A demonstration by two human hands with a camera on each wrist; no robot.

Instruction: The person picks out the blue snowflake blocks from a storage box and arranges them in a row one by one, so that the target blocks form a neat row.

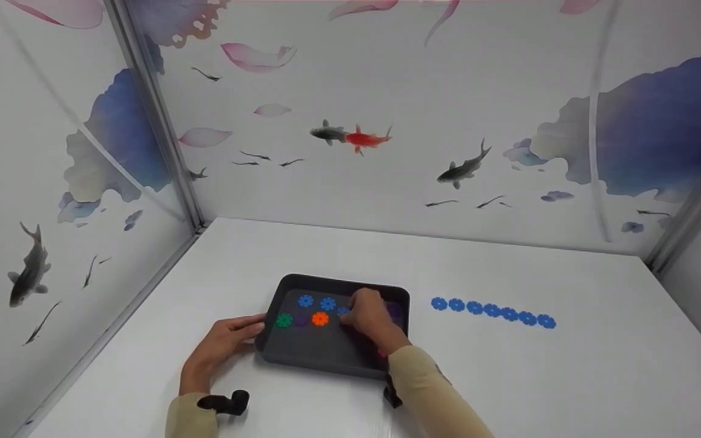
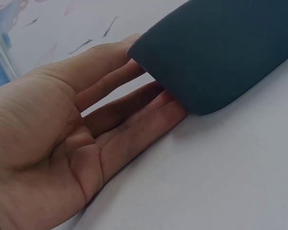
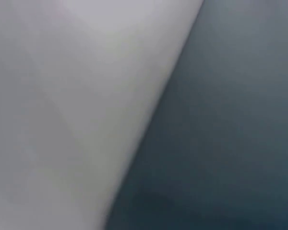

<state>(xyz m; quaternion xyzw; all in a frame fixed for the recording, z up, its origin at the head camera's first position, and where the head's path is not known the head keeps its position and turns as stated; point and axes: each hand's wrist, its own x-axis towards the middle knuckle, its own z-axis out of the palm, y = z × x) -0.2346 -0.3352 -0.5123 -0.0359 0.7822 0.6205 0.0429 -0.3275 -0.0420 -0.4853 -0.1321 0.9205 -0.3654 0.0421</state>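
A dark grey rectangular tray (image 1: 314, 363) lies on the white table. At its left end my left hand (image 1: 224, 342) holds it; in the left wrist view the thumb lies against the tray's wall (image 2: 216, 52) and the fingers reach to its lower edge. My right hand (image 1: 370, 313) is down inside the tray, its fingertips on a notched blue plastic disc (image 1: 343, 311) that they partly cover. Also in the tray lie two blue discs (image 1: 305, 300), a green disc (image 1: 283, 320), a purple disc (image 1: 301, 320) and an orange disc (image 1: 320, 319).
Right of the tray, several blue discs (image 1: 492, 310) form a slanting row on the table. Behind the right hand, purple (image 1: 394, 309) and pinkish-red pieces (image 1: 383, 353) show in part. Printed panels wall the table (image 1: 302, 237). The right wrist view is blurred.
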